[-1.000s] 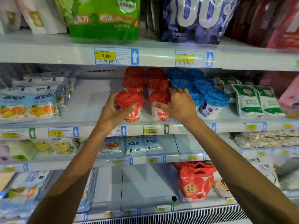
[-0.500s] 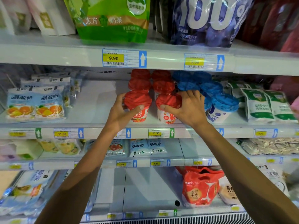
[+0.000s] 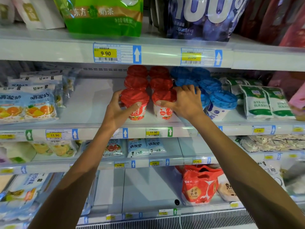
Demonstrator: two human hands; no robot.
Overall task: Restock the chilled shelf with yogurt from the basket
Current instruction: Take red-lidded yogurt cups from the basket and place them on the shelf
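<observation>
Two rows of red-lidded yogurt cups run back along the chilled shelf (image 3: pixel 92 123). My left hand (image 3: pixel 118 110) grips the front left red-lidded cup (image 3: pixel 134 98), thumb across its front. My right hand (image 3: pixel 183 101) grips the front right red-lidded cup (image 3: pixel 163 103), thumb on its side and fingers over the lid. Both cups stand upright on the shelf. Blue-lidded yogurt cups (image 3: pixel 222 103) stand in rows just right of them. The basket is out of view.
Orange-fruit yogurt pouches (image 3: pixel 28 103) lie at the shelf's left, green-and-white pouches (image 3: pixel 265 101) at its right. Bare shelf lies between the left pouches and the red cups. The upper shelf edge (image 3: pixel 158 53) with price tags overhangs closely. Lower shelves hold more pouches and a red bag (image 3: pixel 199 185).
Both hands stay on the two front red-lidded cups. The camera view has drifted slightly, so the shelf sits a bit lower and further right in frame.
</observation>
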